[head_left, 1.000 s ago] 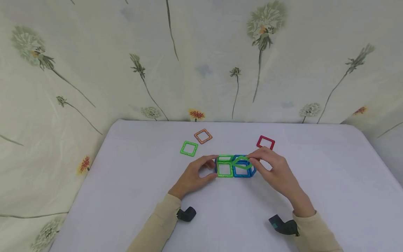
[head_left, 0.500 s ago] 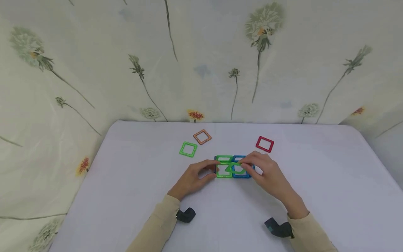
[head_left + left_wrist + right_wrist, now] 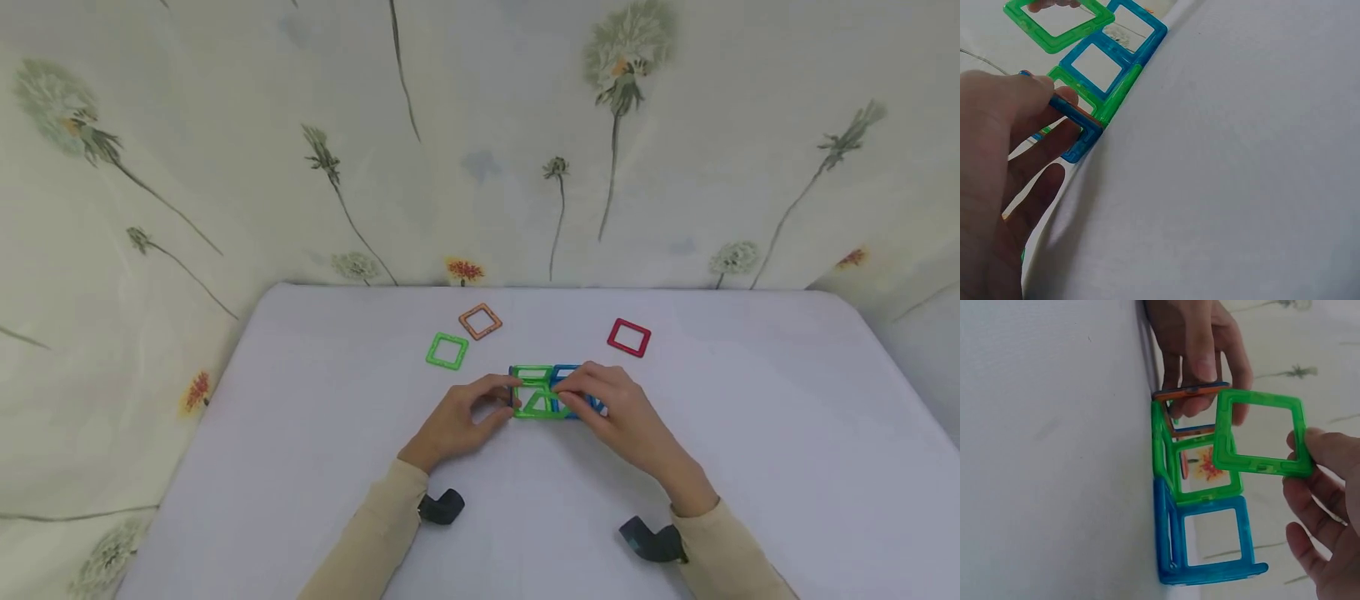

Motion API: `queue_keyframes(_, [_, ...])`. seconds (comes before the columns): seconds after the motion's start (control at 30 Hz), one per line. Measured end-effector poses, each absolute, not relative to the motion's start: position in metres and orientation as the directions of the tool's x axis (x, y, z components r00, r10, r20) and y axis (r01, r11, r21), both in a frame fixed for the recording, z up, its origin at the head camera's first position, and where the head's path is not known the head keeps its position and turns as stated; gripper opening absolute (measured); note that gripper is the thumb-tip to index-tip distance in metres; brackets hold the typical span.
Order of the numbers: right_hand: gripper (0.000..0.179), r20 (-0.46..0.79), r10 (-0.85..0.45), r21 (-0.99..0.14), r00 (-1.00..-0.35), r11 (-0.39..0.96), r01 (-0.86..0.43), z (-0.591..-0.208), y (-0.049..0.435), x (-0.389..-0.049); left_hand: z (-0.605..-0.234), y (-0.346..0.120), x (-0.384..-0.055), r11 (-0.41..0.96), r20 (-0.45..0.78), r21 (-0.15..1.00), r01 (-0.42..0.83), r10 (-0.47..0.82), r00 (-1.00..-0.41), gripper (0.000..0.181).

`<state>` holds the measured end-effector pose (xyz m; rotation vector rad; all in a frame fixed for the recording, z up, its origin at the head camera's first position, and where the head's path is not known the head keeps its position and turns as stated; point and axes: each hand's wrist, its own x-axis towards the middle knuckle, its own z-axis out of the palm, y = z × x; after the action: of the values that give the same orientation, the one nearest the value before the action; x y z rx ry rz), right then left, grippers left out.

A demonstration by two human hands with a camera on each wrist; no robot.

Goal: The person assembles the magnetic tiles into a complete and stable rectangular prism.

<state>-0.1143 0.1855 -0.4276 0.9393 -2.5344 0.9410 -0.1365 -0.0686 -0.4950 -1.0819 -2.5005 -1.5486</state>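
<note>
In the head view, a low row of green and blue square magnetic tiles stands mid-table, flat tiles with upright ones joined to them. My left hand (image 3: 459, 423) grips its left end, thumb and fingers about an end tile (image 3: 1077, 114) that shows blue and orange edges. My right hand (image 3: 628, 425) pinches a loose green magnetic tile (image 3: 1224, 431) by one corner. This tile is tilted above the row and apart from it in the right wrist view. Below it stand the row's green tile (image 3: 1210, 495) and blue tile (image 3: 1213, 572). My right fingers partly hide the blue end in the head view.
Behind the row, a loose green tile (image 3: 432, 347) and an orange tile (image 3: 468, 328) lie at the back left. A red tile (image 3: 612, 332) lies at the back right. The white table (image 3: 337, 358) meets a flower-patterned cloth (image 3: 480, 208) at its far edge.
My right hand has moved left with the green tile, from over the blue end toward the row's middle, and the tile has turned. My left hand stays at the left end.
</note>
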Motion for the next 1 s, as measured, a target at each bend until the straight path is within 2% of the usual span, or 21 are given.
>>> queue_keyframes(0.37, [0.022,0.479,-0.497,-0.438,-0.724,0.579,-0.688,-0.428,0.175,-0.112,-0.493,-0.069,-0.136,0.314,0.303,0.786,0.532,0.555,-0.775,0.042])
queue_keyframes(0.73, [0.021,0.479,-0.521,-0.393,-0.707,0.592,-0.703,-0.436,0.171,-0.112,-0.492,-0.069,-0.136,0.281,0.324,0.783,0.555,0.578,-0.749,0.048])
queue_keyframes(1.0, [0.019,0.482,-0.524,-0.381,-0.702,0.597,-0.707,-0.439,0.169,-0.112,-0.495,-0.069,-0.136,0.313,0.337,0.744,0.59,0.587,-0.737,0.047])
